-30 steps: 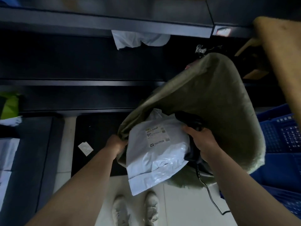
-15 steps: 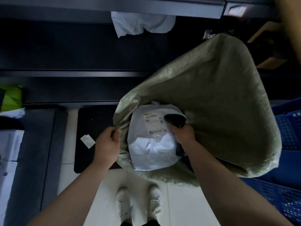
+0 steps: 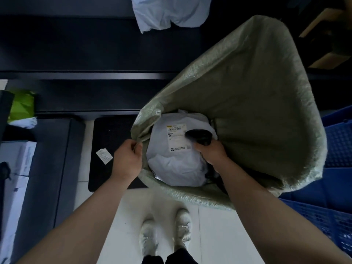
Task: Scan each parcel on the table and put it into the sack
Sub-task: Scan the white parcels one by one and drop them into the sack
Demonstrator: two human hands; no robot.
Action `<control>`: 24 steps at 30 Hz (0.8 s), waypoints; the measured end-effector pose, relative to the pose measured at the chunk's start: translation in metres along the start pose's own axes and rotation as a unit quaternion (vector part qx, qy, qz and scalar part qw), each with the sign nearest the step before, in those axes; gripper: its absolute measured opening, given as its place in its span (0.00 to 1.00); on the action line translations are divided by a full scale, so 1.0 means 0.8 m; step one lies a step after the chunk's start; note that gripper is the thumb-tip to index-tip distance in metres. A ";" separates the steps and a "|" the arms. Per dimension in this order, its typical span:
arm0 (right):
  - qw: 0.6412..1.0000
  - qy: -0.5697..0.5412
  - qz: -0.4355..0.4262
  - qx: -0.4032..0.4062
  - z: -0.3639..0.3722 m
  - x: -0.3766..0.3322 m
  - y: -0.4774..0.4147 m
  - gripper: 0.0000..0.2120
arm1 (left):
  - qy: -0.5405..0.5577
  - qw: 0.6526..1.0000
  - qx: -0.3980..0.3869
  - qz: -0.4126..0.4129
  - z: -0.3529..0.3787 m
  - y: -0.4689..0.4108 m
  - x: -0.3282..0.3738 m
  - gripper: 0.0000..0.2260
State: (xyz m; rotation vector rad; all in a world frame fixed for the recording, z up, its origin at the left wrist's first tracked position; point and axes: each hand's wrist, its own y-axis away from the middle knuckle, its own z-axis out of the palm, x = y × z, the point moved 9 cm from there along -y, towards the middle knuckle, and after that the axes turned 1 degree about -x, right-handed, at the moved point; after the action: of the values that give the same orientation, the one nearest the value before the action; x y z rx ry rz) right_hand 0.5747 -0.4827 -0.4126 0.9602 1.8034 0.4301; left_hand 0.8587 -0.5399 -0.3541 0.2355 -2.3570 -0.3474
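A big green woven sack [image 3: 247, 96] stands open on the floor in front of me. My left hand [image 3: 127, 161] pinches the sack's near-left rim and holds the mouth open. Inside the mouth lies a white plastic parcel [image 3: 171, 164] with a printed label facing up. My right hand [image 3: 211, 152] reaches into the sack, gripping a black handheld scanner [image 3: 199, 136] and resting on the parcel's right side; whether its fingers also hold the parcel is hidden.
Another white parcel [image 3: 167, 12] hangs over the dark table edge at the top. Blue plastic crates [image 3: 335, 187] stand to the right. A black mat [image 3: 108, 149] with a paper slip lies on the floor; white boxes [image 3: 15, 180] sit at the left. My shoes [image 3: 165, 231] are below.
The white parcel has gone lower into the sack with my right hand. My left hand has stayed on the rim, and the view has tilted downward.
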 end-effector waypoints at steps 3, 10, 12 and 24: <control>0.999 -0.014 -0.033 -0.010 -0.007 -0.014 0.027 0.13 | -0.012 0.999 -0.026 -0.017 0.000 0.007 -0.009 0.10; 0.995 0.033 -0.093 0.031 -0.074 -0.063 0.161 0.11 | 0.003 0.988 -0.146 -0.050 -0.018 0.065 0.006 0.04; 0.994 0.026 -0.101 0.044 -0.105 -0.070 0.218 0.11 | 0.006 0.985 -0.170 -0.021 -0.035 0.094 0.036 0.05; 0.974 0.007 -0.105 0.202 -0.392 -0.005 0.549 0.07 | -0.197 0.872 -0.217 0.392 -0.075 0.363 0.406 0.10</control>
State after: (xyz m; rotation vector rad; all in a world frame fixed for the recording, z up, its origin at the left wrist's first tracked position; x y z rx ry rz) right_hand 0.4777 -0.1713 0.0171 1.0238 2.0227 -0.0690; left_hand 0.6479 -0.3621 -0.0114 -1.0701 -2.4399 -0.5317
